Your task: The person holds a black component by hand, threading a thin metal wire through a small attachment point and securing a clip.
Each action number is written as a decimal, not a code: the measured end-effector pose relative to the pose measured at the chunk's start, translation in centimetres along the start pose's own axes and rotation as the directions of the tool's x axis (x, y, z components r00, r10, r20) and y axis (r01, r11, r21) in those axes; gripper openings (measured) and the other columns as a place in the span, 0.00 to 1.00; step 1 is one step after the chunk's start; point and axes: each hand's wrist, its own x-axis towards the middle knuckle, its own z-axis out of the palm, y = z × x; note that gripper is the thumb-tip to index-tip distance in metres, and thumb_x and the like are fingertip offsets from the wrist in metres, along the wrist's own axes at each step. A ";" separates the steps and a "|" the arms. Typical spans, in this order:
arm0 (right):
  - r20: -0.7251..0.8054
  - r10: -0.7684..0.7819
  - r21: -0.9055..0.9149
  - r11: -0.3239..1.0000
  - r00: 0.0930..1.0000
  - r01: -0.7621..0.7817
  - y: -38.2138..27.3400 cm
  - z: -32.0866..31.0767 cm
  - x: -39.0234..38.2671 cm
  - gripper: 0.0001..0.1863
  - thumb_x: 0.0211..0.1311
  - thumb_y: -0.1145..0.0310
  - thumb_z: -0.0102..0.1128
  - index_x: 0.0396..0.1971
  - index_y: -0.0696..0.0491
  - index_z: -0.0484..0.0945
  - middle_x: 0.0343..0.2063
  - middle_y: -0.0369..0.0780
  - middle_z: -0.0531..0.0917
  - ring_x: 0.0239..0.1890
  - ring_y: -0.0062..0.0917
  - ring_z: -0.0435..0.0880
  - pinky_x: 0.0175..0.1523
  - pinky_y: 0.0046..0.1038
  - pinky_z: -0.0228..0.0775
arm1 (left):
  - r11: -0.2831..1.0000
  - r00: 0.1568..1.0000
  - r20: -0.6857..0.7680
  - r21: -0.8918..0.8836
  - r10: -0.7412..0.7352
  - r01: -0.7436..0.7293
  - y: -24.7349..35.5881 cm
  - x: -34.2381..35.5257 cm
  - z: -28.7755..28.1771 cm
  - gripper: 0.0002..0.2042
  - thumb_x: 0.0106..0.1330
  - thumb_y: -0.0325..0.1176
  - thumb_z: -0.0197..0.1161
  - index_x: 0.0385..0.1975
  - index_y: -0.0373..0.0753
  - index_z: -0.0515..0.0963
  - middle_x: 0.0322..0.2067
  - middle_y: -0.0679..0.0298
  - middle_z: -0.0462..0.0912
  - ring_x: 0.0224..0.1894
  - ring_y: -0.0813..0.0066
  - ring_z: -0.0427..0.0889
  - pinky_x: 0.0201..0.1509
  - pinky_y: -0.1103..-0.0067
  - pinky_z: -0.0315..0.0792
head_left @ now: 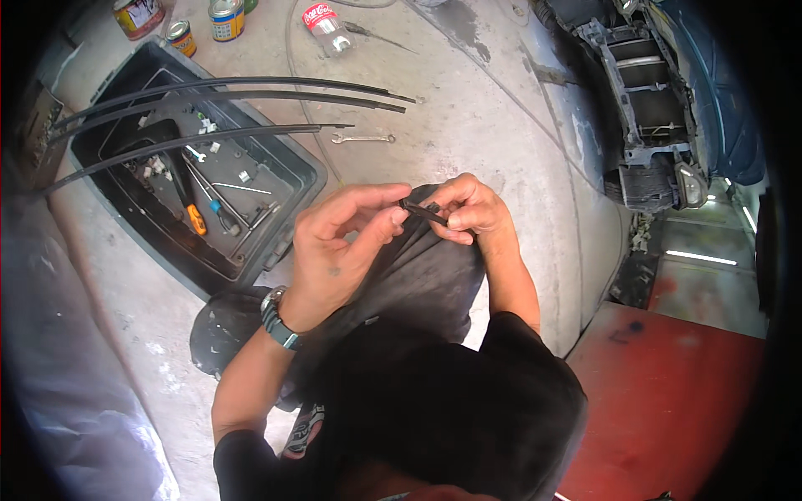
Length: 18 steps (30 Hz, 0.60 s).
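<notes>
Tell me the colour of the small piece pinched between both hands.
Black: the small piece, held by the left hand and right hand, shows best in the head view.

Small black strip (423,212) pinched between left hand (338,242) and right hand (468,210) above a dark-trousered knee (426,271).

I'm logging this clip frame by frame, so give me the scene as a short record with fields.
left hand: left hand, fingertips pinching a small black strip
right hand: right hand, gripping the strip's other end
wrist: watch on the left
under hands: dark trousered knee
floor left: open grey tray holding screwdrivers, long black trim strips across it
floor beyond: wrench, plastic bottle, cans
</notes>
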 end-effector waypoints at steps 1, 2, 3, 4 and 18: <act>0.011 0.001 -0.009 1.000 1.000 -0.001 0.1 -0.1 -0.1 0.21 0.58 0.69 0.67 0.51 0.62 0.79 0.17 0.42 0.78 0.09 0.16 0.68 0.15 0.20 0.56 | 1.000 1.000 0.001 0.010 -0.003 0.003 0.1 0.0 0.1 0.12 0.66 0.23 0.64 0.48 0.31 0.79 0.36 0.62 0.84 0.34 0.80 0.84 0.38 0.85 0.79; 0.007 -0.008 -0.001 1.000 1.000 0.008 0.2 -0.1 0.0 0.22 0.58 0.69 0.67 0.50 0.64 0.79 0.16 0.43 0.78 0.09 0.17 0.68 0.14 0.20 0.56 | 1.000 1.000 0.004 0.013 0.003 -0.003 0.2 0.0 0.0 0.12 0.66 0.23 0.64 0.48 0.31 0.79 0.36 0.62 0.84 0.34 0.80 0.84 0.38 0.85 0.79; 0.002 -0.012 0.007 1.000 1.000 0.012 0.3 -0.1 0.0 0.22 0.57 0.69 0.67 0.49 0.65 0.79 0.16 0.44 0.77 0.08 0.18 0.68 0.13 0.21 0.55 | 1.000 1.000 0.003 0.012 0.008 -0.008 0.2 0.0 0.0 0.12 0.66 0.22 0.64 0.48 0.31 0.79 0.35 0.62 0.84 0.34 0.80 0.84 0.37 0.85 0.79; -0.003 -0.015 0.014 1.000 1.000 0.015 0.4 -0.1 0.0 0.22 0.56 0.69 0.67 0.49 0.67 0.79 0.15 0.45 0.77 0.08 0.19 0.67 0.13 0.21 0.55 | 1.000 1.000 0.002 0.011 0.013 -0.013 0.2 0.0 0.0 0.12 0.65 0.22 0.64 0.49 0.31 0.79 0.35 0.62 0.84 0.34 0.80 0.84 0.37 0.85 0.79; -0.093 -0.090 -0.155 0.985 0.992 0.075 0.3 1.1 -0.3 0.20 0.56 0.73 0.65 0.48 0.66 0.80 0.18 0.43 0.79 0.12 0.19 0.70 0.17 0.22 0.59 | 1.000 0.999 -0.033 -0.011 0.007 -0.007 -0.3 -0.2 -0.2 0.14 0.60 0.18 0.68 0.46 0.30 0.80 0.37 0.60 0.84 0.36 0.79 0.84 0.39 0.85 0.78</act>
